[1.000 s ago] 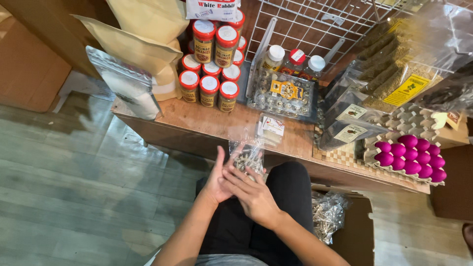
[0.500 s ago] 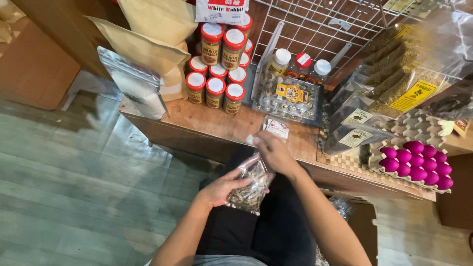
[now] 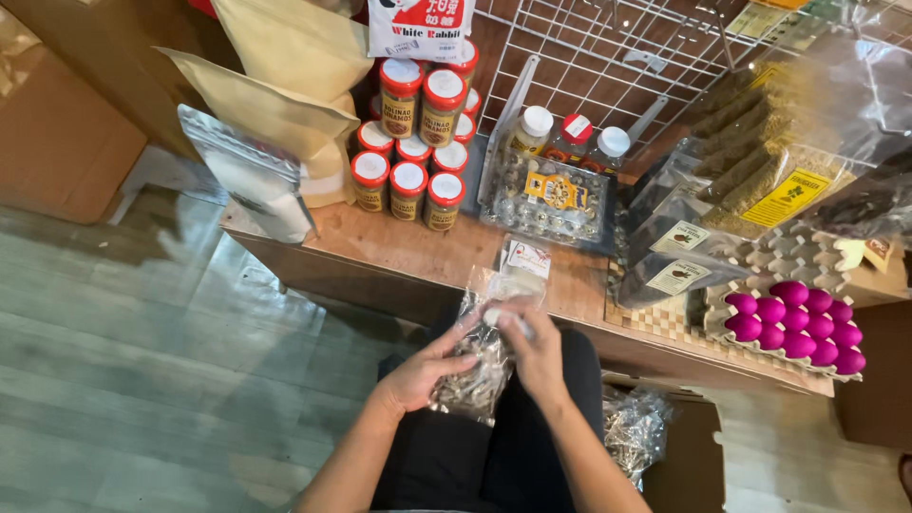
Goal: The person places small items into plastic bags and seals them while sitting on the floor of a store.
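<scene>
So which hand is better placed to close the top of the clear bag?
Probably the right hand: its fingers already pinch the clear bag at its top, while the left hand supports its lower side.

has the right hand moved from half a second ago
Yes. The right hand has drawn back from the wooden counter edge, onto the clear bag of dried fish.

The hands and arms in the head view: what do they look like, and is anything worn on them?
Both forearms are bare up to the picture's lower edge; no sleeves show. The left hand and right hand are bare too: no gloves, and no rings, watch or bracelets can be seen. The nails are short and unpainted.
</scene>
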